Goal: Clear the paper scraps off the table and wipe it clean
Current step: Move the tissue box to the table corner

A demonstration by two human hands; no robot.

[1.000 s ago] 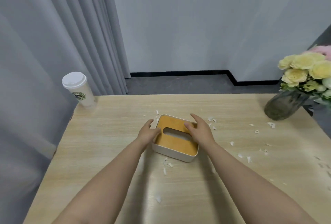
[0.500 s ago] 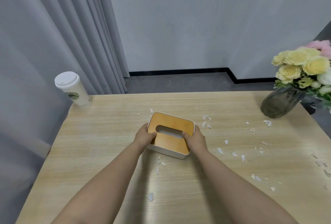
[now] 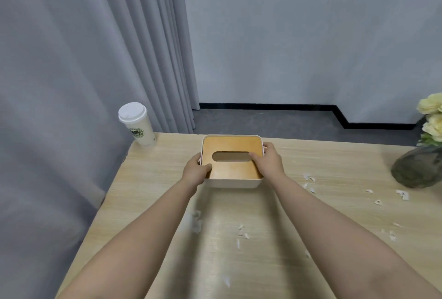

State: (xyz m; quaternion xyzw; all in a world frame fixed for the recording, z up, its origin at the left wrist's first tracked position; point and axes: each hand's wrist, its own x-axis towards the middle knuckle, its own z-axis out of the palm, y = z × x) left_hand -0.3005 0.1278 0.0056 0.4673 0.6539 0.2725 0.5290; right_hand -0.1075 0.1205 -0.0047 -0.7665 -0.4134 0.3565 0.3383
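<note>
A pale wood-grain surface [image 3: 153,193] fills the lower part of the room, its laminate streaked lengthwise and faintly glossy where light falls between the two bare forearms. Towards the far edge is a tissue box [image 3: 232,180], a rounded rectangle with a smooth cream body and a flat, honey-coloured wooden lid cut by one long oval slot. The left hand [image 3: 195,174] grips its near-left corner, thumb curled over the lid and fingers wrapped down the left side. The right hand [image 3: 269,161] holds the right end, thumb resting at the slot's right tip and fingers folded round the far-right corner. From here I cannot tell whether the box rests on the surface or is lifted just off it.

The paper scraps [image 3: 241,233] are small, white, torn and curled flakes. One cluster lies nearer than the box, between the forearms; another blurred bit lies just left of it beside the left forearm. More are strewn to the right of the right hand and forearm, out towards the vase, all apart from both hands.

A white paper cup [image 3: 138,126] with a domed plastic lid and a green round logo stands at the far-left corner, by the grey pleated curtain [image 3: 71,83]. At the far right is a dark, smoky glass vase [image 3: 418,169], bulbous, holding pale yellow flowers [image 3: 431,116].
</note>
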